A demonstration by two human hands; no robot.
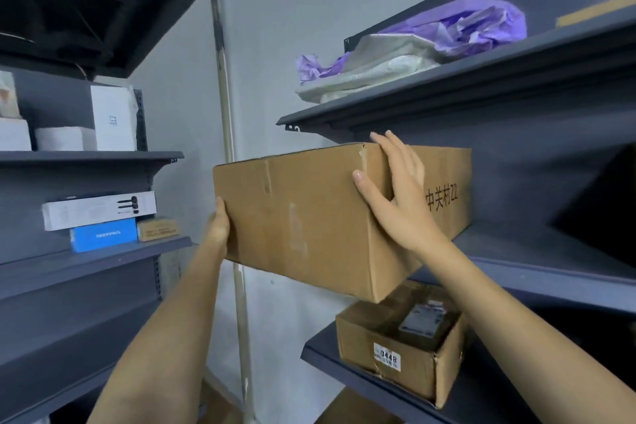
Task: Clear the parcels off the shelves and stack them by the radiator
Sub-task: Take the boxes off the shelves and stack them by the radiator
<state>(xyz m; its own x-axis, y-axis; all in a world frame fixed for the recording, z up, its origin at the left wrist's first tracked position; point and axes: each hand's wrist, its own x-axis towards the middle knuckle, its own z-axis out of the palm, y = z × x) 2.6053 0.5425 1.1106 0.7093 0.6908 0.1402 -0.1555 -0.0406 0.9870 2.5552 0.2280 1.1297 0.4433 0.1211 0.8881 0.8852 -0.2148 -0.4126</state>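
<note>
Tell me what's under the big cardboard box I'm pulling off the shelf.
Its back end rests on the shelf; the front hangs out over a smaller box labelled 0448 one shelf down. The big box hides that smaller box's back edge.

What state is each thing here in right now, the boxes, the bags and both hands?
Large cardboard box: closed, pulled partway off the right middle shelf, held between both hands.
Left hand: grips the box's lower left edge.
Right hand: flat, fingers straight, against the box's right side.
Small labelled box: closed, sitting on the lower shelf.
Purple bags: crumpled, lying on the top shelf.
Boxes on the left shelves: closed, stacked.
</note>
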